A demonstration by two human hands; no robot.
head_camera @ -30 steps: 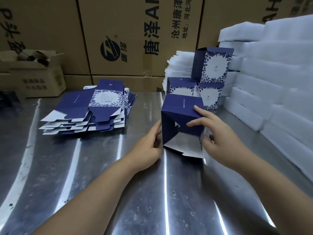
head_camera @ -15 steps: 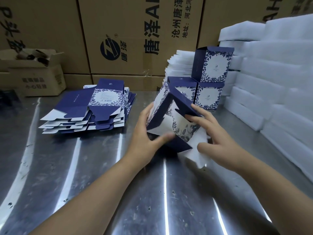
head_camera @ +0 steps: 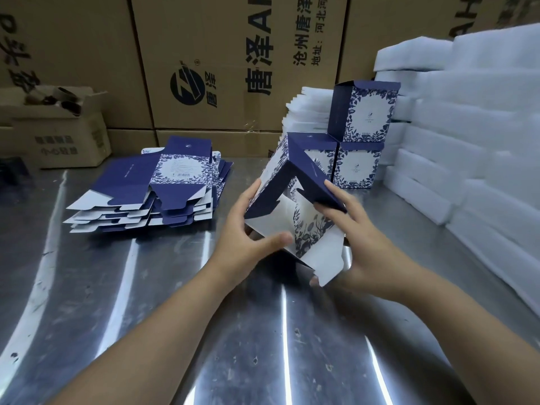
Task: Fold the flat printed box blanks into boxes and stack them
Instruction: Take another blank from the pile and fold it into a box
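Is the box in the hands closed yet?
Not yet. Held tipped by the left hand and right hand, the box has white flaps sticking out loose.

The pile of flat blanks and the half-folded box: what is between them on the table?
Nothing but bare steel table, seen in the head view; the left hand holds the half-folded box on that side.

half-folded blue floral box tilted off table, flat blanks pile left, three folded boxes stacked behind

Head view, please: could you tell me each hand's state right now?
Left hand: grips the half-folded box.
Right hand: grips the same box.
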